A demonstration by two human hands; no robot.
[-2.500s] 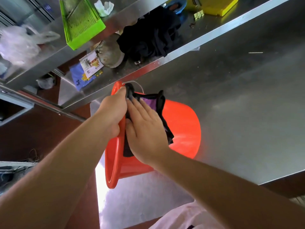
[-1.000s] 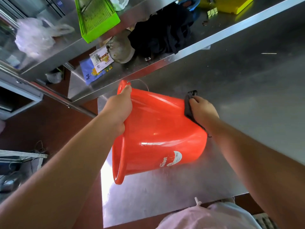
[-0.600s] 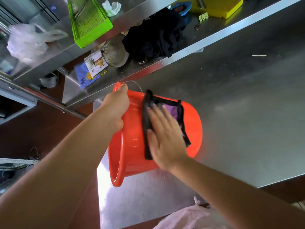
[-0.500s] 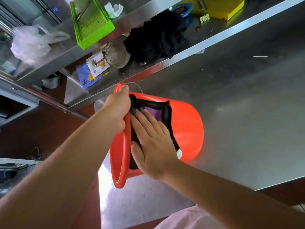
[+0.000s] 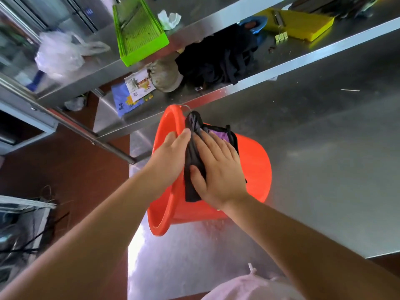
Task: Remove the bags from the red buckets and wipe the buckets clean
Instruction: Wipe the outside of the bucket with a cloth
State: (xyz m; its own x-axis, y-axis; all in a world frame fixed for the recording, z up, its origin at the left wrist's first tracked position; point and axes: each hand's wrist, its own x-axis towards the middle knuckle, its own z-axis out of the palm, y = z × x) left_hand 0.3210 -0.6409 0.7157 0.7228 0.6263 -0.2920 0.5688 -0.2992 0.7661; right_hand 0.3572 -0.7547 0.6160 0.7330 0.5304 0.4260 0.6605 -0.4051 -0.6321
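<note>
A red bucket lies on its side on the steel table, its mouth turned left toward me. My left hand grips the rim at the top of the mouth, with the fingertips hidden inside. My right hand lies flat, fingers straight, and presses a dark cloth with a purple patch against the bucket's outer wall just behind the rim. The cloth bunches up toward the thin wire handle. No bag shows inside the bucket.
The steel shelf behind holds a green tray, a yellow tray, a black heap of cloth and a clear plastic bag. A pale pink bag sits at the near edge. The table's left edge drops to red floor.
My right hand has swept the cloth from the bucket's base end back along the wall to the rim beside my left hand. The left hand stays on the rim.
</note>
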